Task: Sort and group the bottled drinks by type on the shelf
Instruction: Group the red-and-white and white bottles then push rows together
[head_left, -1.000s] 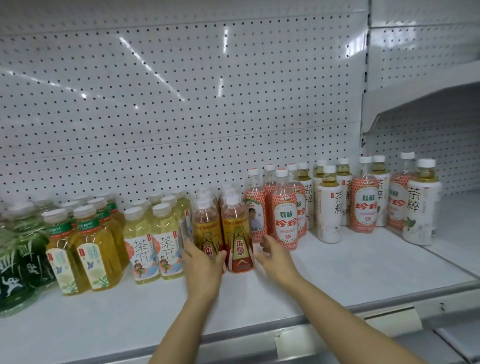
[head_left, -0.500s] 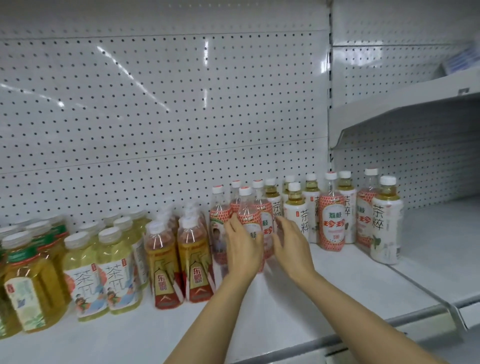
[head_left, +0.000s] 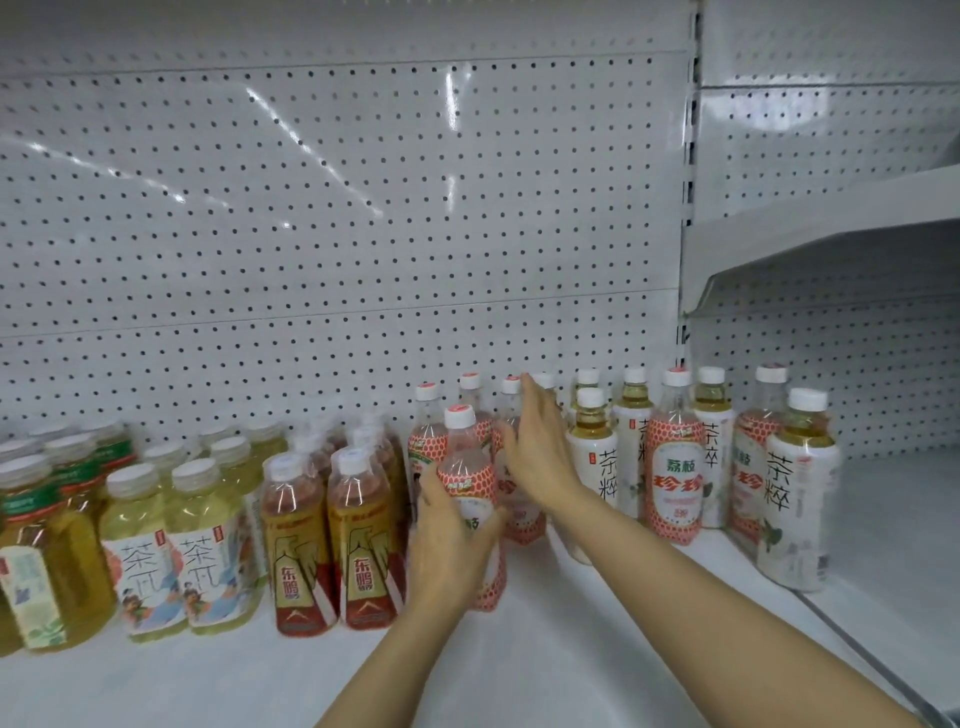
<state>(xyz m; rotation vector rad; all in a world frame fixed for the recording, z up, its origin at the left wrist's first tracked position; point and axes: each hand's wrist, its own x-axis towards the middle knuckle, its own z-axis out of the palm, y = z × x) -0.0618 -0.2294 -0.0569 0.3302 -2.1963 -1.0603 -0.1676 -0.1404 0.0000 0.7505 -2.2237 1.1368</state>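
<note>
My left hand (head_left: 451, 540) grips a front lychee bottle (head_left: 470, 480) with a red scale-pattern label and white cap, standing on the white shelf (head_left: 545, 649). My right hand (head_left: 540, 452) is open, fingers extended, reaching among the lychee bottles behind (head_left: 511, 410), touching or beside them. To the right, white-label tea bottles (head_left: 597, 462) stand mixed with more lychee bottles (head_left: 675, 467). To the left stand amber bottles with red-gold labels (head_left: 363, 540), pale green tea bottles (head_left: 208, 551) and darker yellow tea bottles (head_left: 41, 561).
A white pegboard back wall (head_left: 337, 234) rises behind the bottles. A second shelf bay at the right has an upper shelf (head_left: 831, 234) and a bare lower surface (head_left: 893, 519). The shelf's front edge runs diagonally at bottom right.
Both hands shifted from the amber bottles to the lychee group. My left hand closed on the front lychee bottle; my right hand reached farther back among the others.
</note>
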